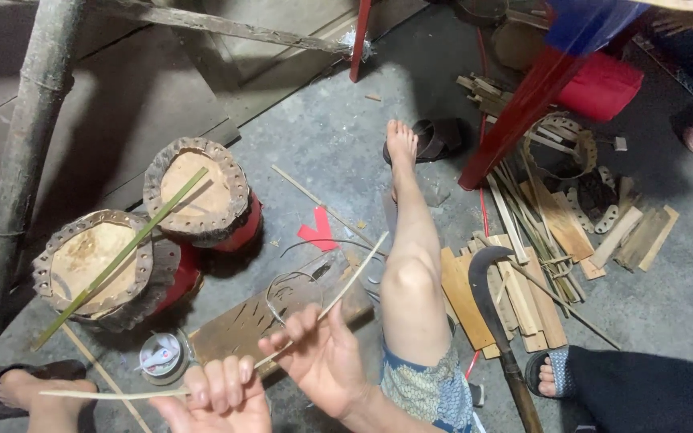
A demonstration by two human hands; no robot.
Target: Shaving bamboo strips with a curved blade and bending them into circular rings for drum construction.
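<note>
Overhead, little open room shows around the hands: the grey concrete floor (330, 136) is crowded on every side. Just beyond the fingers lies a flat scarred wooden board (258, 317), and past it stand two round drum-like wooden moulds with scalloped rims and red sides (202, 196), with a long green bamboo strip (122, 256) laid slanting across their tops. A thick rough bamboo pole (26, 152) leans up beyond the left fingers, closing that edge. Beside the right fingers the person's own bare leg (411, 265) stretches away, and farther out on that side lie a curved dark sickle blade on a wooden handle (487, 301) and a heap of flat cut wooden slats (539, 240). A small round tin with a pale lid (162, 357) sits just ahead of the left fingers.

A thin pale bamboo sliver (338, 297) runs through both hands. Its near stretch passes under the curled fingers of the left hand (218, 397), which are closed on it, and its blunt end sticks out well past them toward the person's left foot in a dark sandal (10, 385). The right hand (322, 357) is turned palm up, wrist bent, fingers partly curled with the sliver pinched between thumb and fingertips; from there the sliver rises slanting away over the board, its far tip free in the air near the knee.
</note>
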